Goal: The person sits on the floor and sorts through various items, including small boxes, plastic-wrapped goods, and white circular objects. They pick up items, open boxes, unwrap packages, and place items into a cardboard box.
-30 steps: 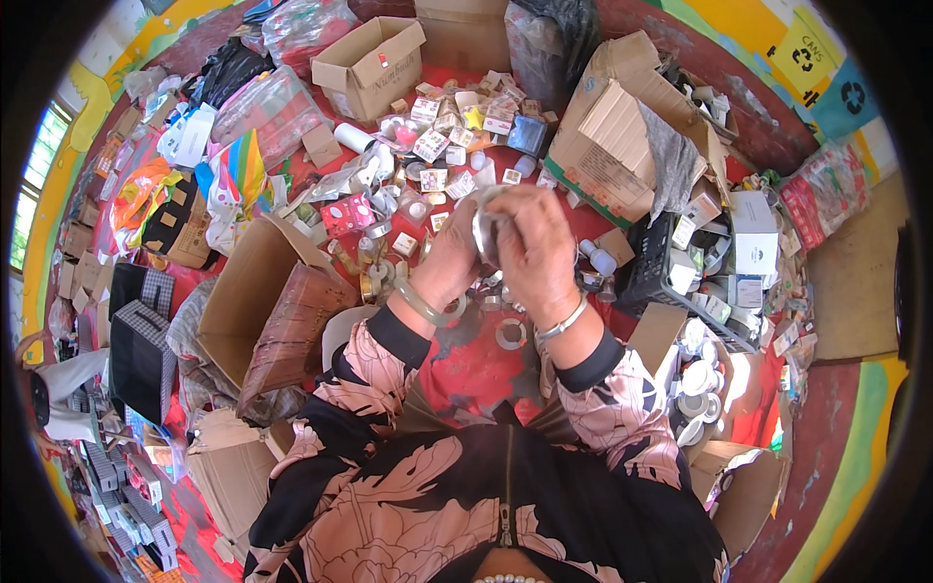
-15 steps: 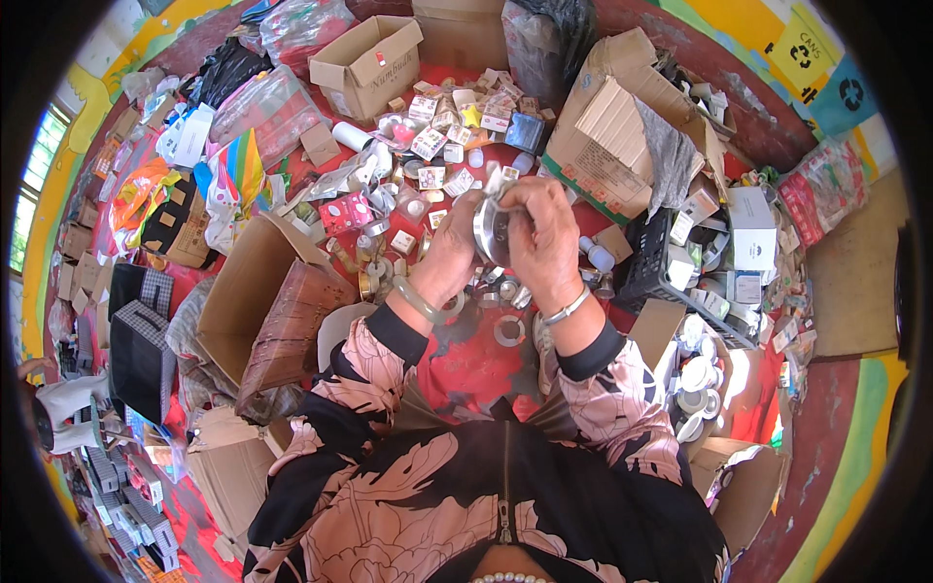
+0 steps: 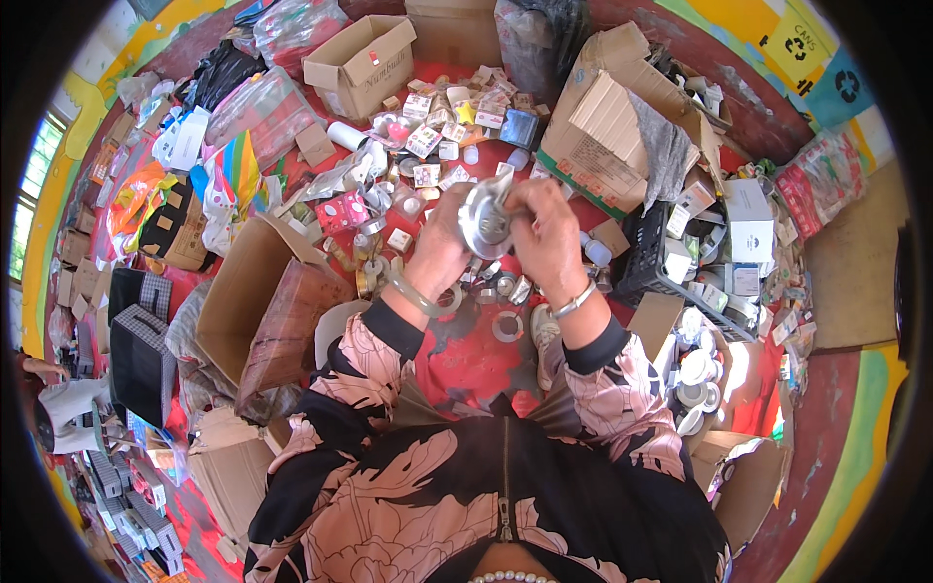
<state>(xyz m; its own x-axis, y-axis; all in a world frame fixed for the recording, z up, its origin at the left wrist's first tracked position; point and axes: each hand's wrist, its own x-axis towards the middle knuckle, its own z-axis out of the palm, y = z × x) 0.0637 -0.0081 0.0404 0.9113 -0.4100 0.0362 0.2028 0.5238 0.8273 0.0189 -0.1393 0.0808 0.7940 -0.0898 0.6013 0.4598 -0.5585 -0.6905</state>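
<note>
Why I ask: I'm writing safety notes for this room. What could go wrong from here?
The round metal piece could slip from the left hand and right hand into the clutter below. Its rim might nick the bare fingers if sharp, which I can't tell. The pale ring lying near the shoe could be stepped on.

A torn carton point(image 3: 595, 131), a grey sheet point(image 3: 665, 148) draped over its side, stands near a black crate point(image 3: 641, 255) holding white boxes point(image 3: 749, 216). A yellow sign point(image 3: 797, 47) is on the wall point(image 3: 743, 105); a window point(image 3: 37, 165) shows at left.
</note>
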